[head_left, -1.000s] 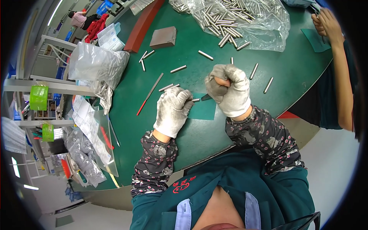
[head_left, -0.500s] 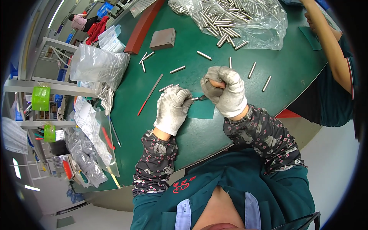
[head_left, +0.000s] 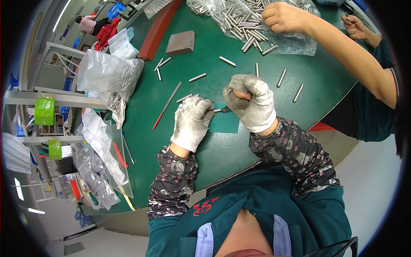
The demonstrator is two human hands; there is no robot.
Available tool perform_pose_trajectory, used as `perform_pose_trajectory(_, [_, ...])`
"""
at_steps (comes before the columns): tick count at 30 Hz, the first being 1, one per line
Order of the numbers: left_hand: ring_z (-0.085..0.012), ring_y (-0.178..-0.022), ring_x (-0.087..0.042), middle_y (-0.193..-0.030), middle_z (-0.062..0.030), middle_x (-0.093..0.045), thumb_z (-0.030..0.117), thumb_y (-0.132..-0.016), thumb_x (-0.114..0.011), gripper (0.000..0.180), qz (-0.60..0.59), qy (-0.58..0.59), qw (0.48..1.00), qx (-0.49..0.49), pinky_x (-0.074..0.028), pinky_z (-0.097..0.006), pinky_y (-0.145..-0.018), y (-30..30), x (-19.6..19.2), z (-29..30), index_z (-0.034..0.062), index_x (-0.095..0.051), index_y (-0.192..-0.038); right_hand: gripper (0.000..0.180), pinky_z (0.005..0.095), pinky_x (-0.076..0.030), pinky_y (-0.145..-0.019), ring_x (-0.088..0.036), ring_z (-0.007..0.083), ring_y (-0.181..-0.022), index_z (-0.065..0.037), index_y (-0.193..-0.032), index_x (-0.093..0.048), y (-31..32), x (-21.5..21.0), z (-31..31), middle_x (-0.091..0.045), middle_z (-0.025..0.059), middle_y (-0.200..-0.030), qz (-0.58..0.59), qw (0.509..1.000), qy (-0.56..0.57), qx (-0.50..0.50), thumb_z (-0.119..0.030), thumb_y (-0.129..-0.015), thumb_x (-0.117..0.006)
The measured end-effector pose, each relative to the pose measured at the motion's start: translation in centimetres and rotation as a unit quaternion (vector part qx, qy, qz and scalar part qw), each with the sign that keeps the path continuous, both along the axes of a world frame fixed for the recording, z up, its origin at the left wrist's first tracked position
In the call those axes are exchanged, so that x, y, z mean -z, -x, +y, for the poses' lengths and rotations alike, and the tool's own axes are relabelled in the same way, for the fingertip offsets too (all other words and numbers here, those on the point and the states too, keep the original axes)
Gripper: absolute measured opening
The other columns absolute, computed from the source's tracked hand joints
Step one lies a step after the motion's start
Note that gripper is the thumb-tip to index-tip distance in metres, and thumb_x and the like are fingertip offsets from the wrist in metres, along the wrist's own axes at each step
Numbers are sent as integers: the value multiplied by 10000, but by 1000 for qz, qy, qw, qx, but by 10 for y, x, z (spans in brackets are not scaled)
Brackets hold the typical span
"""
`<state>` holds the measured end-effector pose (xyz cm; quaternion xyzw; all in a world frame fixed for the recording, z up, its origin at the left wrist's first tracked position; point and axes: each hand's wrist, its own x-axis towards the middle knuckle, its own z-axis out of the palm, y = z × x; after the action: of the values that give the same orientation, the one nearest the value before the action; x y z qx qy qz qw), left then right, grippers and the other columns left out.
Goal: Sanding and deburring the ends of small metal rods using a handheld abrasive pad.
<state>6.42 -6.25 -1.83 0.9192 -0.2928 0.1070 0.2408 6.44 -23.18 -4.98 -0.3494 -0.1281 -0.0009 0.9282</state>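
Note:
My left hand [head_left: 192, 120], in a grey work glove, is closed on a short metal rod whose tip [head_left: 217, 111] pokes out toward the right. My right hand [head_left: 252, 102], also gloved, is closed on a small dark tool [head_left: 225, 109] that touches that rod's end. Both hands hover just above a small green square mat [head_left: 224, 123] on the green round table [head_left: 184, 141]. Several loose metal rods [head_left: 198, 77] lie on the table beyond my hands.
A co-worker's bare hand [head_left: 282, 17] reaches into a clear bag holding a pile of rods [head_left: 239, 19] at the far side. A red-handled file [head_left: 166, 105], a grey block [head_left: 180, 43] and clear plastic bags [head_left: 107, 75] lie at the left.
The co-worker's arm has reached in from the right to the rod pile. My two hands stayed together and shifted only slightly.

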Motion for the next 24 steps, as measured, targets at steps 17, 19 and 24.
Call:
perform_pose_trajectory(17, [-256, -717, -548, -718, -53, -560, 49, -607, -671, 193, 15, -10, 1000, 13, -437, -355, -649, -5, 0, -2, 79, -570, -768, 387, 230, -233, -456, -268, 92, -478, -92, -559, -315, -2, -31, 19, -280, -22, -567, -12, 992, 113, 60, -340, -809, -477])
perform_pose_trajectory(19, [-257, -717, -550, -722, -55, -563, 50, -606, -673, 194, 18, -12, 1000, 9, -438, -356, -650, -5, -1, 0, 78, -569, -768, 376, 217, -214, -428, -259, 85, -466, -110, -567, -321, -8, -34, 16, -276, -28, -539, -100, 971, 204, 71, -351, -835, -428])
perform_pose_trajectory(24, [-279, -674, -537, -717, -88, -549, -7, -621, -674, 202, 41, 22, 999, 23, -427, -346, -628, -5, -1, 1, 46, -556, -776, 328, 280, -381, -509, -461, 120, -570, -24, -705, -501, -9, -7, 1, -487, 11, -654, 62, 998, 0, 24, -276, -884, -389])
